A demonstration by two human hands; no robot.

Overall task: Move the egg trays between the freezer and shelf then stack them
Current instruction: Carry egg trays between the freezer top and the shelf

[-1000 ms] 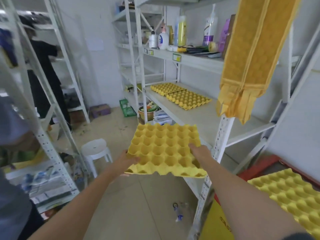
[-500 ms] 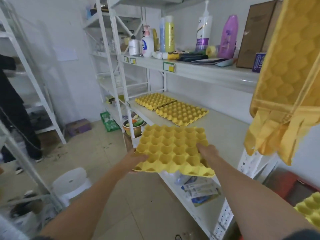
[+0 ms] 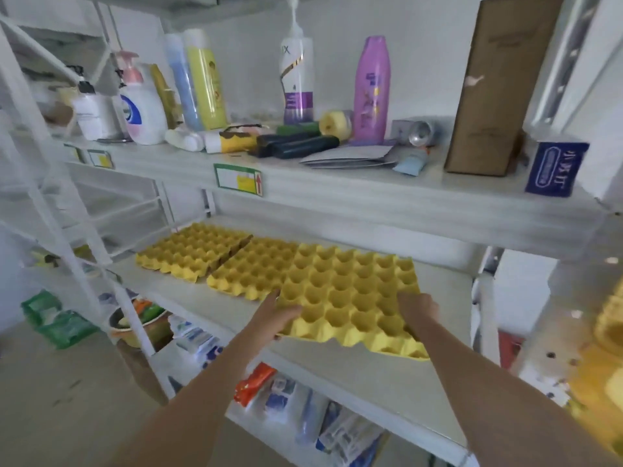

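You're gripping the yellow egg tray [image 3: 347,298] w/ both hands: left hand [image 3: 276,315], right hand [image 3: 416,306] pinching near corners, over shelf [image 3: 371,375], overlapping middle tray [image 3: 249,274]; far-left tray [image 3: 192,251] lying flat.

Storeroom or stockroom. White steel rack shelving [image 3: 371,197] stands ahead of the hands, with a second rack [image 3: 50,163] to their left. A green-bordered price-style label [image 3: 238,180] is fixed to the shelf edge above the left hand [image 3: 269,318]. The shelf above the hands carries mixed toiletries: a purple bottle [image 3: 371,92], a pump bottle [image 3: 140,106], a tall brown carton [image 3: 492,85]. Packaged goods [image 3: 293,399] fill the shelf below the hands. Yellow egg trays [image 3: 192,251] lie on the shelf beyond the left hand.
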